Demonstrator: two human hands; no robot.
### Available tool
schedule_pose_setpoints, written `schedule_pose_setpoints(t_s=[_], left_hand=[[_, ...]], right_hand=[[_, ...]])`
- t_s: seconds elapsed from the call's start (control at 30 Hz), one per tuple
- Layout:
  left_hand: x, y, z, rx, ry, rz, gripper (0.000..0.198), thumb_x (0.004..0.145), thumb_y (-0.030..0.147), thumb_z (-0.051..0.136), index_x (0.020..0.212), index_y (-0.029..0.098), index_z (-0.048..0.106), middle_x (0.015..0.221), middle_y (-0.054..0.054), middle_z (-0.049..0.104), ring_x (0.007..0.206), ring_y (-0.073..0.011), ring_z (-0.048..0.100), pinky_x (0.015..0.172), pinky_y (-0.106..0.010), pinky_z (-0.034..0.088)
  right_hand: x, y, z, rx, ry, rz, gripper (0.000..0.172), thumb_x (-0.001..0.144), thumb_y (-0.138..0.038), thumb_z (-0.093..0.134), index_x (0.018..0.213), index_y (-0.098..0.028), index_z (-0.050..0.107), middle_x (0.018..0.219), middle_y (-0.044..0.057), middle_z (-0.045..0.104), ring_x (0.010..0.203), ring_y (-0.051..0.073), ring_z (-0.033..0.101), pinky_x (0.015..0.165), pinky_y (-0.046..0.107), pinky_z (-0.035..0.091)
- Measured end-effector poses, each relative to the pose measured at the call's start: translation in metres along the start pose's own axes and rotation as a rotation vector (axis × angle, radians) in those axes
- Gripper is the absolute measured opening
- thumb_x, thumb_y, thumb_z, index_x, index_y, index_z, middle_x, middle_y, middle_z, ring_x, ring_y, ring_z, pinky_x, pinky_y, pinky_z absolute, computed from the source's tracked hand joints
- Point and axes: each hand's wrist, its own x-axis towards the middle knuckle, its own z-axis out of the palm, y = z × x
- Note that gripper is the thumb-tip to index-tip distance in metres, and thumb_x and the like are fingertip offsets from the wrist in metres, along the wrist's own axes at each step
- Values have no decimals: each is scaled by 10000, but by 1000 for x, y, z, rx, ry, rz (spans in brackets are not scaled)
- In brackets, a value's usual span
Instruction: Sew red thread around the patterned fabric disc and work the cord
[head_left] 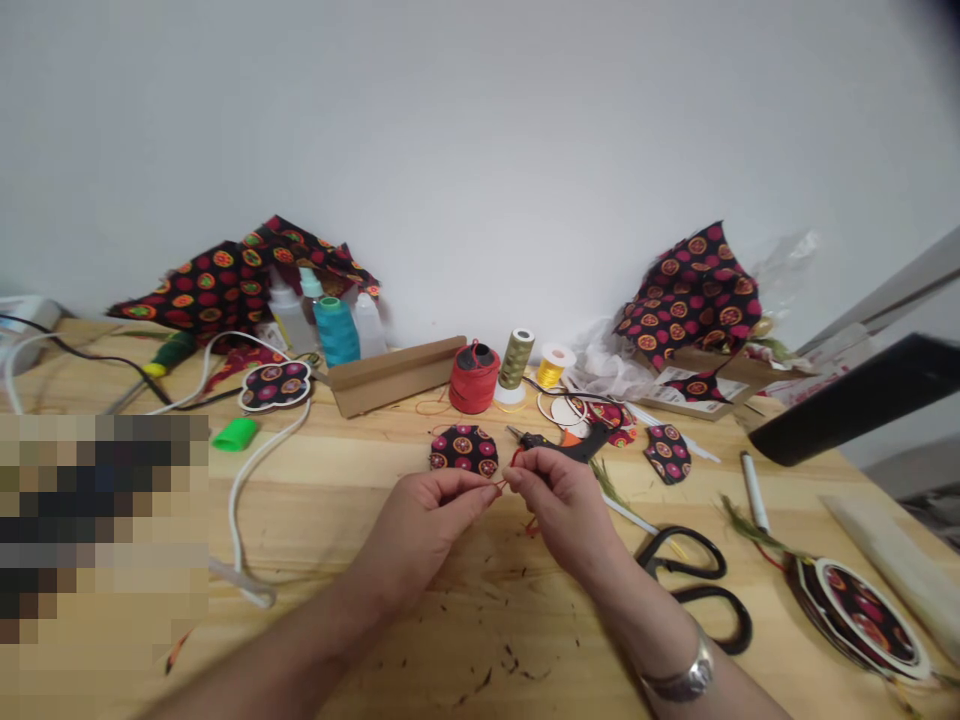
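My left hand (420, 525) and my right hand (562, 505) meet over the middle of the table, fingertips nearly touching. Both are closed in a pinch on a thin red cord (501, 487), part of which hangs below the right fingers. Just behind the left fingertips lies a round piece of dark patterned fabric (463, 450). A hot glue gun (574, 440) rests behind my right hand. Black-handled scissors (701, 565) lie to the right of my right wrist, which wears a silver bracelet.
A red cord spool (474, 378), a green thread spool (517, 358) and a yellow spool (553, 366) stand along the back beside a cardboard strip (397, 375). A white cable (238, 500) curves across the left. Fabric-covered discs (862, 615) lie at right.
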Motion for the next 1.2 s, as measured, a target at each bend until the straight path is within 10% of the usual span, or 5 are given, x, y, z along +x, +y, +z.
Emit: schedule_pose_setpoints(t_s=[0.27,0.47,0.77,1.07,1.2], left_hand=[[0,-2,-1,-1,50,-1,157,689,326,633,706,190,709,458,47,537,454,-99,434,468,-205,319],[0,-1,-3,59,106,96,111,709,269,616,704,201,703,919,-50,704,879,-211,599,793,-280,404],[-5,-14,0,334,-136,315,171,765,224,544,756,216,714,1345,-93,443,1253,-241,358,962,-330,333],[-2,-15,1,434,-254,399,241,779,121,481,729,207,701,866,-41,640,932,-170,572,827,-273,436],[-6,-14,-1,548,-128,495,157,748,141,531,710,193,675,942,-61,568,905,-189,546,821,-318,430]], right_hand=[[2,5,-1,-108,42,-73,165,764,-288,540,666,-170,602,573,-14,557,539,118,470,506,217,362],[1,6,-2,-161,86,-111,145,770,-274,535,680,-183,602,601,2,586,562,140,510,540,248,405],[4,6,-3,24,95,11,183,752,-295,557,629,-161,577,574,-2,571,508,103,455,487,214,347],[0,-2,0,491,-85,250,227,705,-350,609,646,-149,520,539,-27,556,365,30,287,350,166,187],[0,-2,0,476,-66,243,243,701,-356,622,636,-153,504,513,-41,531,377,32,334,358,157,217]])
